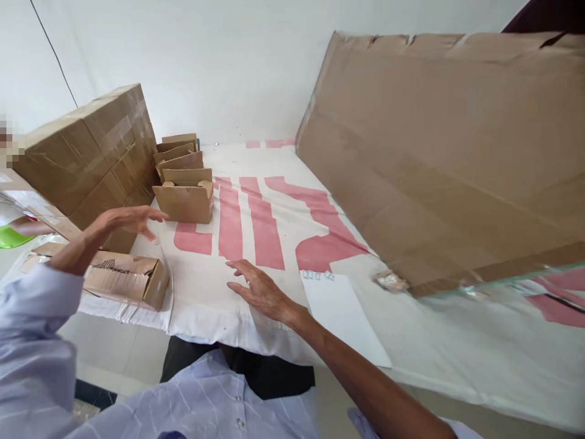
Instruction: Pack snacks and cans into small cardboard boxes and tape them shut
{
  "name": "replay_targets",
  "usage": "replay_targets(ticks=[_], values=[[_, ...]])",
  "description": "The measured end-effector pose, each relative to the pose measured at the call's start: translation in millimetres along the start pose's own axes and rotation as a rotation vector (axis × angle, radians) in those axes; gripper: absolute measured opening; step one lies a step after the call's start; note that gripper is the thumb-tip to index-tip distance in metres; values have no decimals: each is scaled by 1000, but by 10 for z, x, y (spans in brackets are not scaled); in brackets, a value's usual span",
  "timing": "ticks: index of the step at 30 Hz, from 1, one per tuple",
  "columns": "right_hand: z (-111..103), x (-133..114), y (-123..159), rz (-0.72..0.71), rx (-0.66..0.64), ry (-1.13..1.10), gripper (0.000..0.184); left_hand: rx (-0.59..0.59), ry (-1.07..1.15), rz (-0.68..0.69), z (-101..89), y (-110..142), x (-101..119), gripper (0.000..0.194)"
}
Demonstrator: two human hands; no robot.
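Note:
My left hand [136,221] hovers on the left side of the table with its fingers apart and nothing in them. Just right of and beyond it stands an open small cardboard box [183,205], the nearest in a row of several open boxes [180,160]. Below my left forearm lies a long, worn cardboard box [130,279] near the table's front edge. My right hand [259,291] is over the middle of the cloth, thumb and fingers spread, holding nothing. A sheet of white paper [340,311] with small handwritten marks lies to its right.
Taped cardboard cartons [91,161] form a wall at the left. On the right a large cardboard sheet [439,158] leans across the table. White cloth with red print [262,231] covers the tabletop. Another person's arm [31,227] shows at far left beside something green [13,236].

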State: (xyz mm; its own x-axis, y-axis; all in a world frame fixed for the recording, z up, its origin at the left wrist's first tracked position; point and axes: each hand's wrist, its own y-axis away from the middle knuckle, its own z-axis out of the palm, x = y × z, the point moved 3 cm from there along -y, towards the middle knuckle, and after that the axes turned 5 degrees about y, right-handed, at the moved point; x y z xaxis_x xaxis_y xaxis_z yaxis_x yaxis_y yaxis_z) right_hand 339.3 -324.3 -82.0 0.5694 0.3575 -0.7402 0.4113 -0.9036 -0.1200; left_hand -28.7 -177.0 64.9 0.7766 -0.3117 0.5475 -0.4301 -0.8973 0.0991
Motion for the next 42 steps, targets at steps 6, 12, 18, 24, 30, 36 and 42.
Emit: replay_targets(ticks=[6,12,18,24,30,36,42], values=[[-145,580,549,141,17,481,34,-339,-414,-269,41,1131,-317,129],[-105,844,871,219,-45,625,33,-206,-561,-149,430,1384,65,99],[-75,851,906,299,-53,661,29,23,-390,73,1065,1037,655,87],[-285,905,1062,393,-50,768,23,92,-157,205,1610,702,1074,96],[-450,1001,1247,418,72,678,25,234,196,122,1410,987,632,69],[-450,467,811,155,257,338,32,256,528,19,1576,1169,348,51],[-320,505,848,378,55,734,27,304,607,15,1729,1169,384,43]])
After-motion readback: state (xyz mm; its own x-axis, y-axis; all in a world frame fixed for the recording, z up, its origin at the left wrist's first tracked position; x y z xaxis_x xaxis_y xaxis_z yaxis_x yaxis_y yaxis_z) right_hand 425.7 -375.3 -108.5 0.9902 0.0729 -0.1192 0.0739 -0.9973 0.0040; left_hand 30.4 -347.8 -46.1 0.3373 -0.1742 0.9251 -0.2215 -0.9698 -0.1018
